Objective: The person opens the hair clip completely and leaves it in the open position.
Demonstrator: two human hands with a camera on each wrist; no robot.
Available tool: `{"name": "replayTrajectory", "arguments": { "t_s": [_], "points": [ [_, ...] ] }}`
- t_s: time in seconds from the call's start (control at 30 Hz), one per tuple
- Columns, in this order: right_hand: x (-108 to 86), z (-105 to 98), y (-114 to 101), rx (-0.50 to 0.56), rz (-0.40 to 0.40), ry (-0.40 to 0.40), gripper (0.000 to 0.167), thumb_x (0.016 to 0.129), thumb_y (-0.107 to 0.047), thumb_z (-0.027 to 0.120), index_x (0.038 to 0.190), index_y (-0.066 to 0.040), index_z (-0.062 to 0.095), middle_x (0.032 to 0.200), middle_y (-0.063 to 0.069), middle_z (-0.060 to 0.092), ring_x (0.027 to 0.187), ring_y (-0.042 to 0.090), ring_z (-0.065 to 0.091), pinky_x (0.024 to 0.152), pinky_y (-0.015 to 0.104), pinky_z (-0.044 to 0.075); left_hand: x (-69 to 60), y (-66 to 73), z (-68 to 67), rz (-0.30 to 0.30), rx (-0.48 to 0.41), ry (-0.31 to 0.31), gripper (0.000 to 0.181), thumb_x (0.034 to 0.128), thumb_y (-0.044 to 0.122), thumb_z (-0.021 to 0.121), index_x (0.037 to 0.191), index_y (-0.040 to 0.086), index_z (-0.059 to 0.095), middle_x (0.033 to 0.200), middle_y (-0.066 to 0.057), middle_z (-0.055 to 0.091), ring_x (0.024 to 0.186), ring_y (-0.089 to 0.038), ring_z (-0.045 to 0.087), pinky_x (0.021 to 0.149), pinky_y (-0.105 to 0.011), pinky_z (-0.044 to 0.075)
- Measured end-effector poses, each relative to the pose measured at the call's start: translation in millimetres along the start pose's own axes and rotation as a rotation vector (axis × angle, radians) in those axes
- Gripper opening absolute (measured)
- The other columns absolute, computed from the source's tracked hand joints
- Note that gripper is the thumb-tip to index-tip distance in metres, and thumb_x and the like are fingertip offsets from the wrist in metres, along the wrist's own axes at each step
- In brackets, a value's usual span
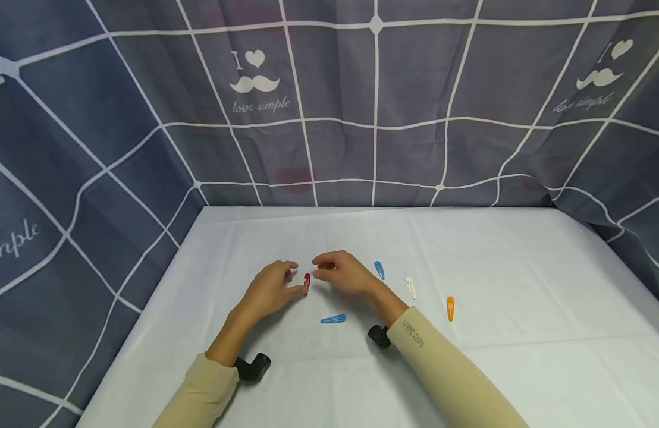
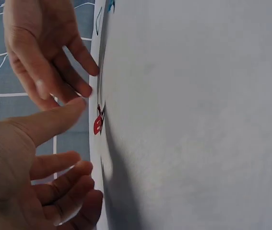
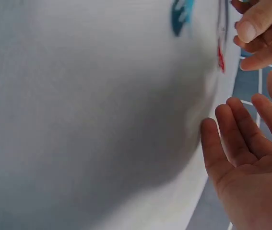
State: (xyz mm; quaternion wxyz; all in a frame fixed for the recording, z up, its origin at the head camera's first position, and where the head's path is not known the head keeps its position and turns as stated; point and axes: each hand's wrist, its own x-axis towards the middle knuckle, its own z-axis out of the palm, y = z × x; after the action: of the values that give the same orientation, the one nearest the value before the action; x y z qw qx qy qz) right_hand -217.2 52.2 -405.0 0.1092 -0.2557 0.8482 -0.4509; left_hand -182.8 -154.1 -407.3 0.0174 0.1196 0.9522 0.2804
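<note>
A red snap hair clip (image 1: 307, 279) lies on the white cloth between my two hands in the head view. My left hand (image 1: 269, 288) is just to its left, thumb near the clip and fingers loosely bent. In the left wrist view the red clip (image 2: 98, 124) shows beyond that thumb, with nothing in the hand. On the clip's other side is my right hand (image 1: 347, 273), its fingers relaxed and holding nothing. The right wrist view shows those fingers (image 3: 239, 136) spread apart, with the red clip (image 3: 221, 59) some distance off. Whether the left thumb touches the clip I cannot tell.
One blue hair clip (image 1: 333, 319) lies nearer me, between the forearms. Right of the right hand lie another blue clip (image 1: 379, 270), a white clip (image 1: 410, 288) and an orange clip (image 1: 450, 308). A grey checked curtain (image 1: 340, 151) borders the table's back and sides.
</note>
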Motion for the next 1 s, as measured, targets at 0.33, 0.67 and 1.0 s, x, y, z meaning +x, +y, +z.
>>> {"name": "replayTrajectory", "arguments": {
  "t_s": [0.33, 0.67, 1.0],
  "points": [
    [8.1, 9, 4, -0.033, 0.059, -0.064, 0.031, 0.096, -0.009, 0.061, 0.125, -0.001, 0.066, 0.109, 0.008, 0.065, 0.095, 0.02, 0.055, 0.087, 0.034, 0.047, 0.7, -0.2, 4.4, -0.014, 0.133, -0.045, 0.041, 0.0822, 0.031, 0.081, 0.108, 0.002, 0.069, 0.097, -0.006, 0.06, 0.091, -0.024, 0.057, 0.079, -0.042, 0.049],
    [9.8, 11, 8, -0.063, 0.031, -0.053, 0.031, 0.092, -0.007, 0.067, 0.122, 0.0, 0.069, 0.098, 0.007, 0.061, 0.087, 0.018, 0.052, 0.078, 0.03, 0.045, 0.0, -0.3, 4.6, -0.005, 0.137, -0.041, 0.023, 0.0846, 0.022, 0.079, 0.097, 0.005, 0.07, 0.092, -0.004, 0.058, 0.088, -0.022, 0.055, 0.078, -0.041, 0.048],
    [7.4, 9, 14, -0.06, 0.072, 0.014, 0.027, 0.087, -0.006, 0.072, 0.114, -0.001, 0.073, 0.095, 0.006, 0.063, 0.086, 0.017, 0.054, 0.078, 0.03, 0.047, 2.8, -0.6, 5.2, 0.004, 0.136, -0.044, 0.009, 0.0842, 0.014, 0.079, 0.089, 0.01, 0.073, 0.087, -0.002, 0.056, 0.083, -0.019, 0.052, 0.076, -0.038, 0.046]
  ]
}}
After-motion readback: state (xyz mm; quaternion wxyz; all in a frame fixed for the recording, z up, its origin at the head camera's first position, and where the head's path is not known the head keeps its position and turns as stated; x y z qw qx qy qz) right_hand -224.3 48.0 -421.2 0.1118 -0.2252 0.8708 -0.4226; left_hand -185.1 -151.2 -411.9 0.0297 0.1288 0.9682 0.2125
